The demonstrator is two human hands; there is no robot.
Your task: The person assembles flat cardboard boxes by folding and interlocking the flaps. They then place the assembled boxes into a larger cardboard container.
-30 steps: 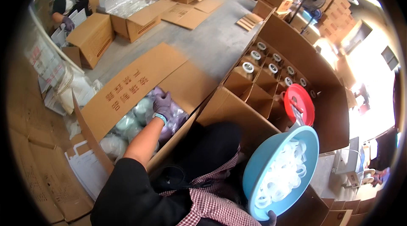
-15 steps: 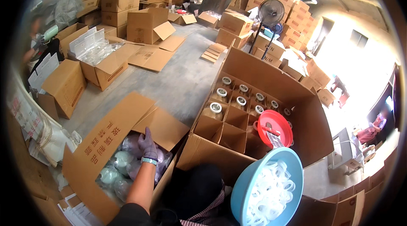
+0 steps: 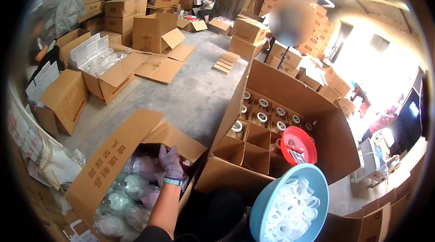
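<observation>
My left hand [image 3: 170,162], in a thin purple glove with a light-blue band at the wrist, reaches into an open cardboard box [image 3: 103,166] at the lower left. Its fingers are bent at the inner right side of that box; whatever they grip is hidden. Round glass pieces in clear plastic bags fill the box, pale green ones [image 3: 134,185] at left and purplish ones [image 3: 148,166] close to the hand. My right hand is out of view. Right of my knees stands a larger divided carton [image 3: 297,88] with white-rimmed glass jars [image 3: 262,117] in several compartments; front compartments look vacant.
A blue basin [image 3: 258,217] of translucent rings [image 3: 292,210] stands at the near right, with a red plastic dish [image 3: 302,142] beyond it. Open cartons [image 3: 108,88] line the left. Flattened cardboard [image 3: 158,69] lies on the floor. Other people sit or stand farther off.
My left hand has shifted slightly right within the box, and its fingers have curled from a more stretched pose. The whole view has turned a little.
</observation>
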